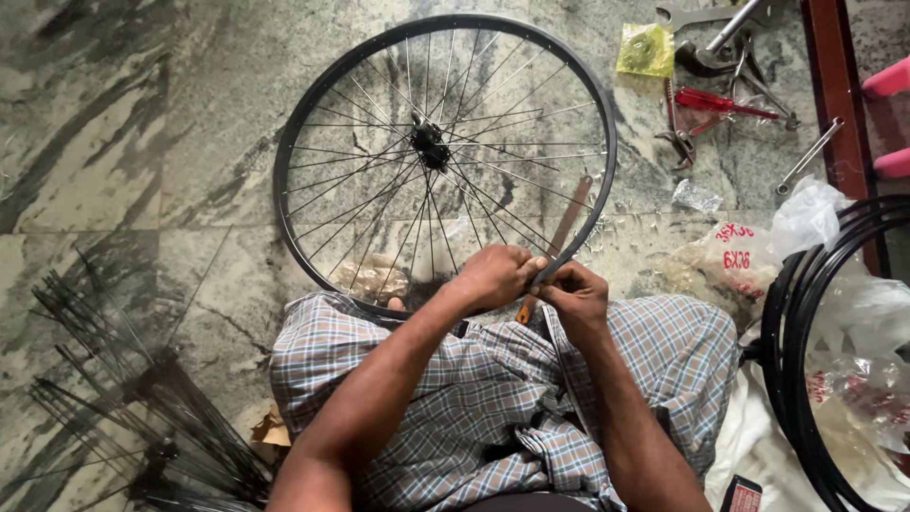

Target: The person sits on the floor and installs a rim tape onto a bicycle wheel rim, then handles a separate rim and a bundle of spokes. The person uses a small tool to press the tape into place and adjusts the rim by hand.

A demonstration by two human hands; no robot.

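Note:
A black bicycle wheel (313,123) with thin spokes and a dark hub (429,145) lies flat on the marble floor, its near rim resting against my lap. My left hand (495,276) grips the near rim and spokes. My right hand (573,294) is closed on a flat rusty-brown tool (569,224) that points up and away between the spokes, its orange handle end showing below the fingers. Both hands almost touch at the rim. My legs are covered by checked cloth (493,398).
Bundles of loose black spokes (142,398) lie at the lower left. Hand tools, a red-handled screwdriver (720,102), spanners (806,156) and a yellow packet (646,49) lie at the upper right. Stacked black rims (791,370) with plastic wrapping (806,218) stand at the right.

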